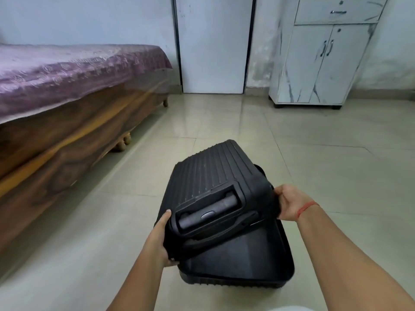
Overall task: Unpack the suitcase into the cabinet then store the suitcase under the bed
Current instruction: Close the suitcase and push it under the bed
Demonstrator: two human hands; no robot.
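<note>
A black ribbed hard-shell suitcase (208,173) lies on the tiled floor in front of me. Its upper half, the one with the telescopic handle, is tilted over the lower half (247,254), leaving a gap on the near right side. My left hand (160,234) grips the near left edge of the upper half. My right hand (289,204), with a red thread on the wrist, holds that half's right edge. The white marbled cabinet (323,63) stands at the far right with both doors closed. The bed (67,122), wooden with a purple cover, runs along the left.
A white door (213,46) is in the far wall between bed and cabinet. The cabinet has a closed drawer (336,11) above its doors. Short carved legs (122,143) lift the bed slightly off the floor. Beige tiles (336,164) stretch to the cabinet.
</note>
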